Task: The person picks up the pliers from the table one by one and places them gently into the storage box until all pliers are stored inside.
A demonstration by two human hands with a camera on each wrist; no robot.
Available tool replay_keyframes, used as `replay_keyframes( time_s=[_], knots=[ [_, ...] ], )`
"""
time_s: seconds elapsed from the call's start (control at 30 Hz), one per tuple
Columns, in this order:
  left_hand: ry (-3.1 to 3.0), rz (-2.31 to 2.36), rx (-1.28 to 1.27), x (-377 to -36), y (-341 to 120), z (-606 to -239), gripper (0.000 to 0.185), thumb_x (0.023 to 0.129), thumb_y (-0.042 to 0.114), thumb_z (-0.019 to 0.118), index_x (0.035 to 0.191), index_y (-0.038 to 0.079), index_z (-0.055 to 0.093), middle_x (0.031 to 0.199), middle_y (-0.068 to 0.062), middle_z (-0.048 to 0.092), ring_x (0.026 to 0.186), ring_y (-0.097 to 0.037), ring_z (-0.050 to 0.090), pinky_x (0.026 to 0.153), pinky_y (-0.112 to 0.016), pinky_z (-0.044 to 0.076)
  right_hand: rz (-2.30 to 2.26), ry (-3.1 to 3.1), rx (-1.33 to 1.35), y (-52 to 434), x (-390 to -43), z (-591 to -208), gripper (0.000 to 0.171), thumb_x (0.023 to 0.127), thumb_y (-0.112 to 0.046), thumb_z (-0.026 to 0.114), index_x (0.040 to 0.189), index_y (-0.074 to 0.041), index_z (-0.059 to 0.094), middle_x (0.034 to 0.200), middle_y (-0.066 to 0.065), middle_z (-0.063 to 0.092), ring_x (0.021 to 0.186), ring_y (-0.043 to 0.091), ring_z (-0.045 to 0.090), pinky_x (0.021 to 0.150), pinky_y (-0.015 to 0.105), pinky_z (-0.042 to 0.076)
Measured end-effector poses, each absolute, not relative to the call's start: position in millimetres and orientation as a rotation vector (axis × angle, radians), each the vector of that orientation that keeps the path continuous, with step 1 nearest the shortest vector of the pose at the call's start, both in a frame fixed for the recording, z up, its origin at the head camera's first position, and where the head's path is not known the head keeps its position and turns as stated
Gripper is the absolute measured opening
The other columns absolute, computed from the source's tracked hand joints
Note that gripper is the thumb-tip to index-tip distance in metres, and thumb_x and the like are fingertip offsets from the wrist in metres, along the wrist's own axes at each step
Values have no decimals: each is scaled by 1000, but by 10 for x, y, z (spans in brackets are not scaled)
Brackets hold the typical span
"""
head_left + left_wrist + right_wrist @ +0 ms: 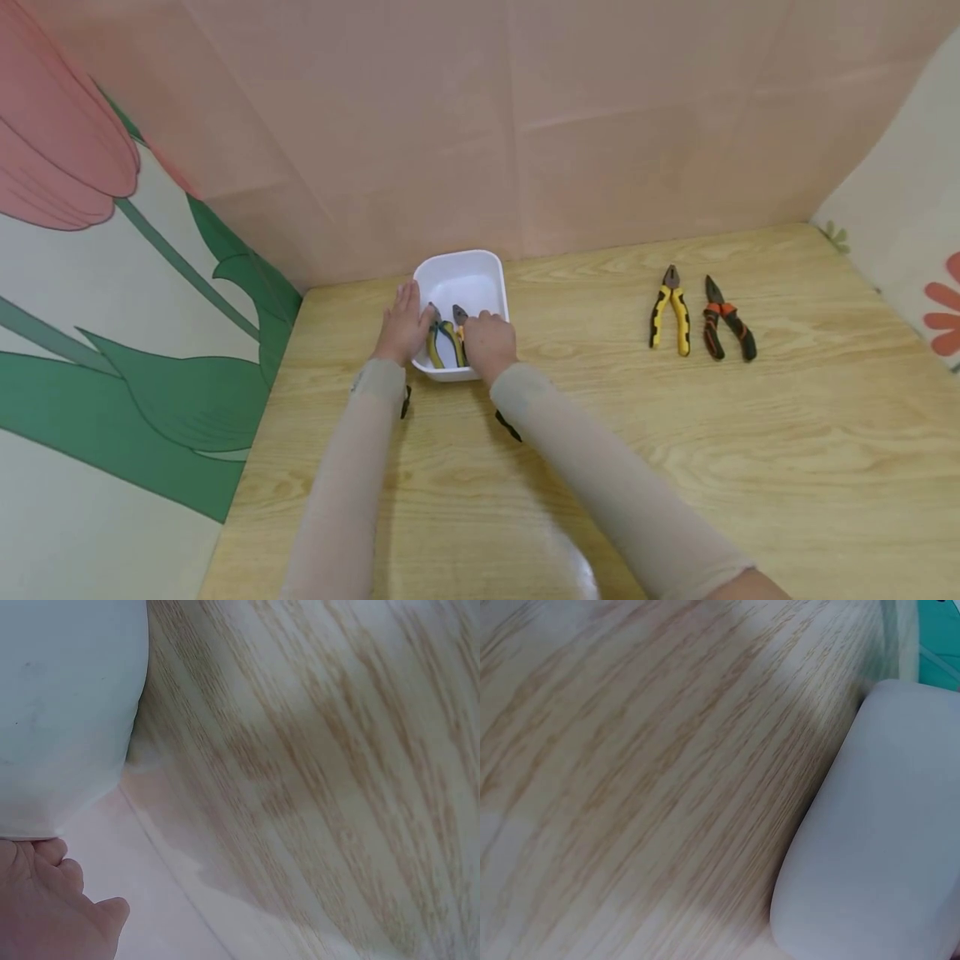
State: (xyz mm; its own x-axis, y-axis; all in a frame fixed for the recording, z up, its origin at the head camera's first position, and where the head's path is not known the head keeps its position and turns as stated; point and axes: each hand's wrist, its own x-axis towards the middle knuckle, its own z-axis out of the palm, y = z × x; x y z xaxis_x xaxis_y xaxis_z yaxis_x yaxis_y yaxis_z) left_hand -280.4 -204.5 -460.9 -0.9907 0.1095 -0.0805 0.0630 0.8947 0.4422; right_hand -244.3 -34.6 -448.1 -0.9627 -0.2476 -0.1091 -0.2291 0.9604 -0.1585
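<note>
A white plastic bin (462, 282) stands on the table near the back cloth. My left hand (405, 323) rests at its left rim with the fingers extended; the left wrist view shows fingertips (69, 871) by the bin's wall (67, 712). Inside the bin lie pliers with yellow-green and dark handles (452, 340). To their right, my right hand (489, 340) grips another pair of pliers (460, 315) with a bit of orange handle showing. Most of that handle is hidden by the hand. Only the bin's outer wall (877, 832) shows in the right wrist view.
Yellow-and-black pliers (670, 312) lie at the right on the wooden table (600, 433). Beside them are black-and-orange pliers (726, 321). A pinkish cloth (525, 125) hangs behind the table, and a flower-painted panel (150, 350) borders its left side.
</note>
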Motion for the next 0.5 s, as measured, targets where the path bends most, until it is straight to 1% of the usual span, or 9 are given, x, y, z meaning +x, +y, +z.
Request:
replay_keyframes(
  time_s=[0.27, 0.5],
  knots=[
    [2946, 701, 134, -2802, -2032, -4590, 69, 110, 40, 31, 163, 6, 1, 170, -11, 0, 156, -24, -7, 125, -57, 4, -216, 2964, -355, -339, -2449, -4464, 26, 104, -19, 55, 120, -4, 69, 106, 12, 65, 96, 24, 63, 84, 39, 59],
    [2936, 698, 118, -2799, -2018, -4569, 69, 110, 39, 31, 163, 6, 1, 170, -9, -1, 156, -23, -7, 125, -56, 3, -220, 2973, -358, -336, -2445, -4471, 25, 103, -18, 57, 120, -4, 69, 104, 12, 65, 94, 24, 63, 82, 39, 59]
  ],
)
